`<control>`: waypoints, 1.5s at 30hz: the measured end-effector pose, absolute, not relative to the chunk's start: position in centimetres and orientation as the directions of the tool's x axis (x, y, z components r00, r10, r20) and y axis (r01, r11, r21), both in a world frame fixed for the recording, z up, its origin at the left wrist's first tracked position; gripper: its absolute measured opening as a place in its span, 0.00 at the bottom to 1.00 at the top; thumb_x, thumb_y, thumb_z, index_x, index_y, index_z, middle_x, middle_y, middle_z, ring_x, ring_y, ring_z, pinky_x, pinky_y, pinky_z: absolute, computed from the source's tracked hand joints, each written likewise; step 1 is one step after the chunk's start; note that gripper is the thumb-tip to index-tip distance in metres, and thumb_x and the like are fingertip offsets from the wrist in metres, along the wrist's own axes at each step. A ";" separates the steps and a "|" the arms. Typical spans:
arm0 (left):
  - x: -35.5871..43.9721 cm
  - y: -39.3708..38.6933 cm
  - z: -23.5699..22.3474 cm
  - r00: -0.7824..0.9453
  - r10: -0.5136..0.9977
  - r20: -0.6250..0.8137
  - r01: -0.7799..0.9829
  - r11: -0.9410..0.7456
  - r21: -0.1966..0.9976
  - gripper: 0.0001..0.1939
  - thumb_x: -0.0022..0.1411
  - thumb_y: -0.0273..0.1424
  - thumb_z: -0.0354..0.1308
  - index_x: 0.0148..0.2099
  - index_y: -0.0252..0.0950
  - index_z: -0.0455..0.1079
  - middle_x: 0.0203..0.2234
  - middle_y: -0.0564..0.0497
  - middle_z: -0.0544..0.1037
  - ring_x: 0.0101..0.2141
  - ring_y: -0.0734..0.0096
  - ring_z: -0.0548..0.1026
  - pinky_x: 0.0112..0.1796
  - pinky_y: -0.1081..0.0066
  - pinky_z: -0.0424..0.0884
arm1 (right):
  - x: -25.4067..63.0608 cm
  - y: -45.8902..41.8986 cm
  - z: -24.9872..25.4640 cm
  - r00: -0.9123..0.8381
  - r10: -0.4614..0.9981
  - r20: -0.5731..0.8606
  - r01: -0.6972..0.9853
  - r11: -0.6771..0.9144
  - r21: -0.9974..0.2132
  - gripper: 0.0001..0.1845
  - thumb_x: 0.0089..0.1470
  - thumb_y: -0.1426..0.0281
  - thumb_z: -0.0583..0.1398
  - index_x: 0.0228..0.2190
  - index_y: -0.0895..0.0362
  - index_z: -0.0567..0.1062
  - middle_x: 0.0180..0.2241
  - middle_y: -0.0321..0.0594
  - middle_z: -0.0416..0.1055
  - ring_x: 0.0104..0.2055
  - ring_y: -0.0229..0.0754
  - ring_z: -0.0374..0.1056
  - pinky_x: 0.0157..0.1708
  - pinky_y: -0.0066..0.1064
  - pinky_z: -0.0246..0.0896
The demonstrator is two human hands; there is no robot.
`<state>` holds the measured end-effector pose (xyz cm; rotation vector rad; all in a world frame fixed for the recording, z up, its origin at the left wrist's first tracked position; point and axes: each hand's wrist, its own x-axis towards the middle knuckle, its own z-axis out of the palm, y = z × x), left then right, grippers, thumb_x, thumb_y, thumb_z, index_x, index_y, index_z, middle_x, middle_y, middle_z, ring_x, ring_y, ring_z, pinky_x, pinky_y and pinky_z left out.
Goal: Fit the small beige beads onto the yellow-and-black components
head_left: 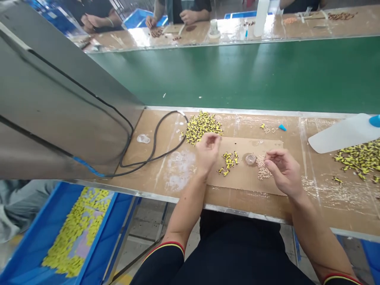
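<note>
Left hand (pixel 208 152) over the edge of the cardboard sheet (pixel 243 186), grip curled, fingertips drawn together; anything held is hidden. Right hand (pixel 283 172) just above a pile of pale tiny parts (pixel 263 168), thumb and forefinger nearly pressed together; cannot tell if they pinch a part.

Small batch of yellow-and-black pieces (pixel 228 163) on the cardboard, directly between the hands. Clear little cup (pixel 250 159) beside the pale pile, likely placed for reach by the right hand. The cardboard seems to serve as a working mat, keeping loose bits together on the desk (pixel 314 200).

Larger yellow-and-black heap (pixel 202 126) just past the left hand, apparently supply kept close. Another heap (pixel 359 160) at far right, beside a white plastic bottle (pixel 344 134). Blue tray (pixel 108 221) of yellow pieces (pixel 77 229) below the desk edge, left.
</note>
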<state>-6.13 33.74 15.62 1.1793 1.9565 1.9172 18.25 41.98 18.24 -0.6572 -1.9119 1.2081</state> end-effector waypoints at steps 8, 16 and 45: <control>-12.2 33.4 15.3 -0.567 0.527 0.633 0.816 0.251 0.521 0.06 0.66 0.26 0.56 0.41 0.38 0.75 0.43 0.44 0.81 0.49 0.58 0.77 0.54 0.54 0.71 | 19.4 43.2 19.7 -0.556 0.709 0.434 0.145 0.596 -0.790 0.03 0.63 0.67 0.63 0.37 0.52 0.76 0.31 0.38 0.77 0.30 0.40 0.73 0.31 0.33 0.70; -10.2 30.8 18.1 -0.259 0.887 0.382 0.784 -0.038 0.619 0.06 0.64 0.28 0.56 0.37 0.37 0.74 0.32 0.49 0.79 0.36 0.64 0.77 0.42 0.64 0.71 | 21.7 46.3 20.2 -0.810 0.571 0.134 0.421 0.725 -0.546 0.06 0.63 0.66 0.61 0.37 0.53 0.78 0.37 0.42 0.78 0.38 0.47 0.75 0.37 0.37 0.68; -6.4 32.6 16.4 -0.051 0.996 0.075 0.782 -0.006 0.624 0.12 0.69 0.31 0.53 0.46 0.37 0.77 0.39 0.47 0.80 0.39 0.63 0.78 0.43 0.64 0.73 | 20.7 46.4 19.0 -0.849 0.490 -0.199 0.526 0.749 -0.403 0.10 0.63 0.74 0.57 0.30 0.53 0.75 0.37 0.40 0.77 0.39 0.44 0.70 0.33 0.33 0.56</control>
